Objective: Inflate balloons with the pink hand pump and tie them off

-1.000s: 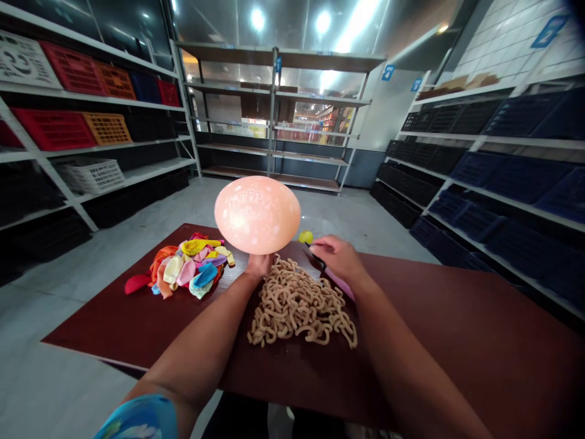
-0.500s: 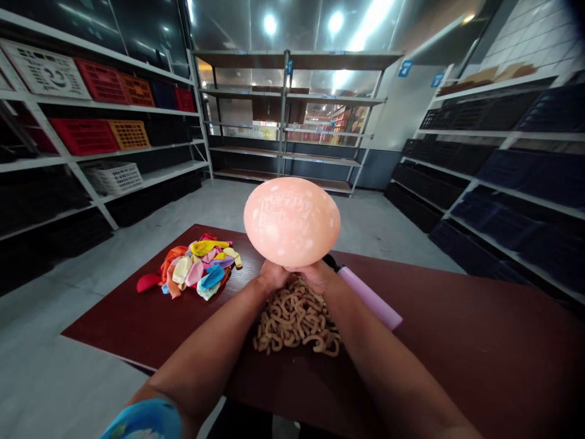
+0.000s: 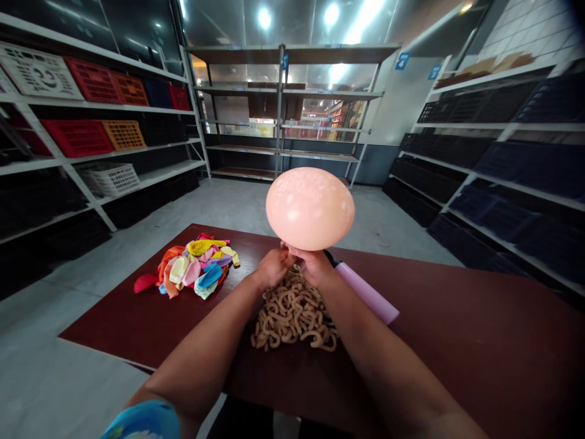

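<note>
Right hand [image 3: 314,265]: grasping peach oval rubber balloon [image 3: 310,208] underneath
Left hand [image 3: 275,267]: curling beside right, grip unclear
Curved tan pieces [image 3: 295,310]: lying below

Balloons [image 3: 194,268] left of curled pieces [image 3: 295,314]

White 4 on a blue wall sign [image 3: 402,61], blue shelf labels [image 3: 315,158] too small, balloon [image 3: 310,209] print unclear

Glossy, smooth rubbery balloon [image 3: 310,208]; sheeny wood-look table [image 3: 439,311]
</note>
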Demonstrator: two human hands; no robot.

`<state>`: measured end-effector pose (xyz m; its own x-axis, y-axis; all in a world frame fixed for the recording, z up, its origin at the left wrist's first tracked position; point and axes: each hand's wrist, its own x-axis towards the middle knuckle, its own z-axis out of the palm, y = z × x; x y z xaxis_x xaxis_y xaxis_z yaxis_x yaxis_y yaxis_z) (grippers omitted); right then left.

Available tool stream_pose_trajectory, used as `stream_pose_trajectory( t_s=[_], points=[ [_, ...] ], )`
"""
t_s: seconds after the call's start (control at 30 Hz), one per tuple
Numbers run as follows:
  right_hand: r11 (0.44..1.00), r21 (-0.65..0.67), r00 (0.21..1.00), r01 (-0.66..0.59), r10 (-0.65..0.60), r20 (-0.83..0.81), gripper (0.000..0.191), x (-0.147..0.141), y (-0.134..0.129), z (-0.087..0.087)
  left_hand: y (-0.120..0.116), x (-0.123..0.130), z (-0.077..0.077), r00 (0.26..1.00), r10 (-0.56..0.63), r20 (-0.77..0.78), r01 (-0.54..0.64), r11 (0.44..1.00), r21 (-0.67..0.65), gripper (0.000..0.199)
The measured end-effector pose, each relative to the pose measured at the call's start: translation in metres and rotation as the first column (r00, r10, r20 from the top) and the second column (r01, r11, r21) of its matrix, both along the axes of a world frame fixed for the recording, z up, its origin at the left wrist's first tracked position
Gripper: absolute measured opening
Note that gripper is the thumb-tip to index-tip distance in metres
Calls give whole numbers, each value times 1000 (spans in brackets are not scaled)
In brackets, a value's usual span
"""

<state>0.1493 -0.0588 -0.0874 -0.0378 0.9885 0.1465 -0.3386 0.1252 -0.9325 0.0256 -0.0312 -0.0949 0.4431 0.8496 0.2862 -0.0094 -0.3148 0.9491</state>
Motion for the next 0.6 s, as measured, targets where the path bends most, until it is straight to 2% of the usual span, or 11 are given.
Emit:
stream_pose_trajectory(
  t_s=[0.07,0.13,0.3,0.37,0.47,0.6],
  points=[
    [1000,5,998,10,-10,-69,30,-1,0,1,-2,-1,2,995,-9,-103,21,994,111,28],
    [1000,-4,993,0,-1,-120,24,-1,0,4,-5,-2,6,992,-20,-125,42,983,177,26],
    [993,-89,957,-82,54,-284,23,0,-2,10,-11,1,10,991,-54,-122,80,972,223,30],
    [992,-87,945,-95,63,-322,24,0,-1,10,-12,3,8,997,-56,-60,66,980,187,33],
    [994,-60,946,-87,64,-317,25,0,2,8,-13,8,5,984,-102,148,98,994,38,36],
    [996,-42,960,-75,60,-272,23,-1,3,7,-13,12,5,922,-115,370,196,962,-189,30]
  ],
)
